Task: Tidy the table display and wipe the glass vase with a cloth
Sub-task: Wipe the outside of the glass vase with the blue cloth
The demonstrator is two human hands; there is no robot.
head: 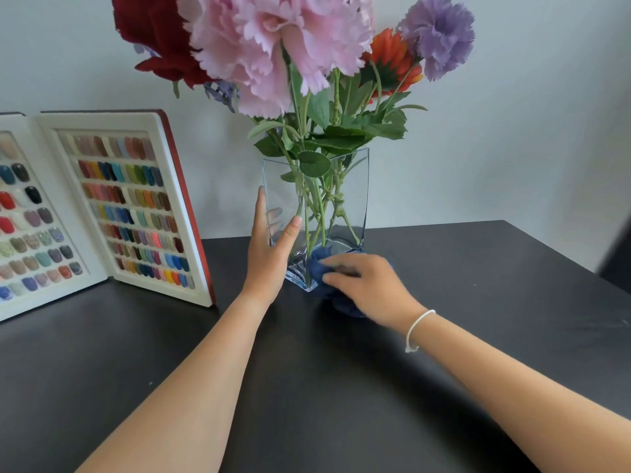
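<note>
Glass vase (pixel 341 199), holding artificial flowers (pixel 273 46), stands mid-tabletop (pixel 478 302), right of the open swatch book (pixel 119 206). My left hand (pixel 269 254) braces its left wall, fingers spread. My right hand (pixel 368 285), clamped on the blue cloth (pixel 321 268), rubs the base. Wiping is underway; next, I judge, the upper panes need steady bracing.

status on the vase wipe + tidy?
In hand: the right hand presses a dark blue cloth against the base of the clear square glass vase, steadied by the left hand. Upper glass apparently left. The open nail-colour sample book stands upright; the black table shows no loose clutter.
</note>
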